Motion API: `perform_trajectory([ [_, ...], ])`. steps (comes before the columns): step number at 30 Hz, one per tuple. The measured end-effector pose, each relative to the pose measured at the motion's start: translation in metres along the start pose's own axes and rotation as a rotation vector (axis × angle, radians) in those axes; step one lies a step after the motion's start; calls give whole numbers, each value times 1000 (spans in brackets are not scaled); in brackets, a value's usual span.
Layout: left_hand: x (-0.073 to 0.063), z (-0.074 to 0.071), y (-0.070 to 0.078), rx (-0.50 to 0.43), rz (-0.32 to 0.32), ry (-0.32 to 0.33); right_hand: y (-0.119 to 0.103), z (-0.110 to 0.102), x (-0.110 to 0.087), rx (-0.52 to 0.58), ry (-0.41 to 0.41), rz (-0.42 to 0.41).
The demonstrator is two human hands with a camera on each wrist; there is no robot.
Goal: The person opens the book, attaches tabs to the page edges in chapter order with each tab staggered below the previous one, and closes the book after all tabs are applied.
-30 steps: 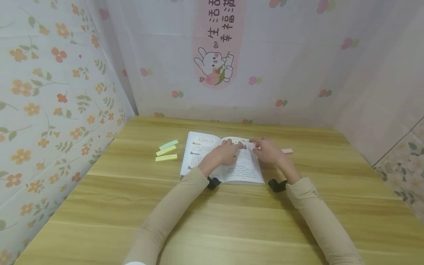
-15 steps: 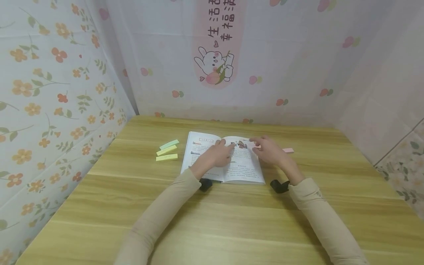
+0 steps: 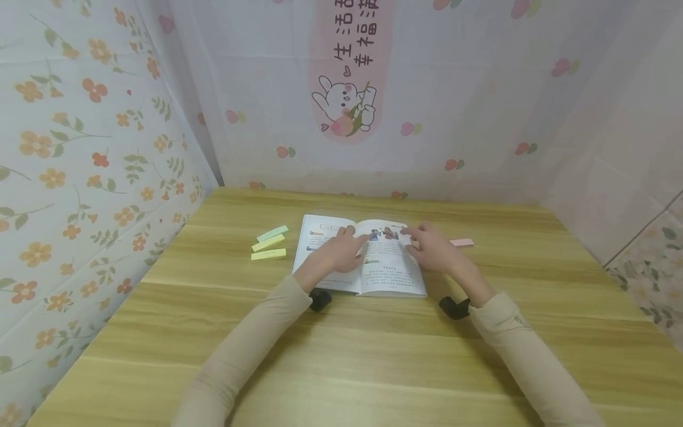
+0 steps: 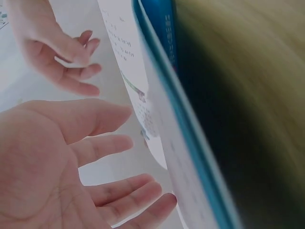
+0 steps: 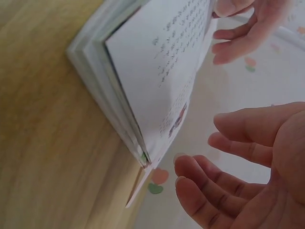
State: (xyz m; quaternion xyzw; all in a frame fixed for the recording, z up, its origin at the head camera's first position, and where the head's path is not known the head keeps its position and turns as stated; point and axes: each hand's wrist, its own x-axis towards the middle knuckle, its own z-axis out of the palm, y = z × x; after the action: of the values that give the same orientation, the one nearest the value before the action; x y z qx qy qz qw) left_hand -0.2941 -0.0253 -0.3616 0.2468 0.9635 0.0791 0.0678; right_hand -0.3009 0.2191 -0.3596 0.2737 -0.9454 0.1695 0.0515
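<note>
An open book with printed text and a small coloured picture lies on the table. My left hand is over the left page beside the fold; in the left wrist view its fingers are loosely extended and hold nothing, the lowest fingertip at the page. My right hand is at the outer edge of the right page. The right wrist view shows its fingers slightly bent, holding nothing and apart from the page. A pale pink strip juts past the book's edge there.
Left of the book lie a green sticky-note strip and two yellow strips, one of them the lower yellow strip. A pink strip shows beyond the right hand. Patterned cloth hangs behind the wooden table.
My left hand has moved left from the right page across the fold, uncovering the picture. My right hand has shifted slightly and stays by the right page's edge.
</note>
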Motion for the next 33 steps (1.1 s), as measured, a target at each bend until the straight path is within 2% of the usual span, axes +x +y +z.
perform_trajectory([
  [11,-10,-1,-14,21,2,-8,-3,-5,-10,41,-44,-7],
  [16,-19,-1,-16,19,9,-37,-10,-5,-12,58,-64,-4],
  [21,-27,0,-16,26,13,-42,-14,0,-16,26,-108,11],
  [33,-41,3,-18,60,44,-37,-14,5,-31,-57,-112,-108],
])
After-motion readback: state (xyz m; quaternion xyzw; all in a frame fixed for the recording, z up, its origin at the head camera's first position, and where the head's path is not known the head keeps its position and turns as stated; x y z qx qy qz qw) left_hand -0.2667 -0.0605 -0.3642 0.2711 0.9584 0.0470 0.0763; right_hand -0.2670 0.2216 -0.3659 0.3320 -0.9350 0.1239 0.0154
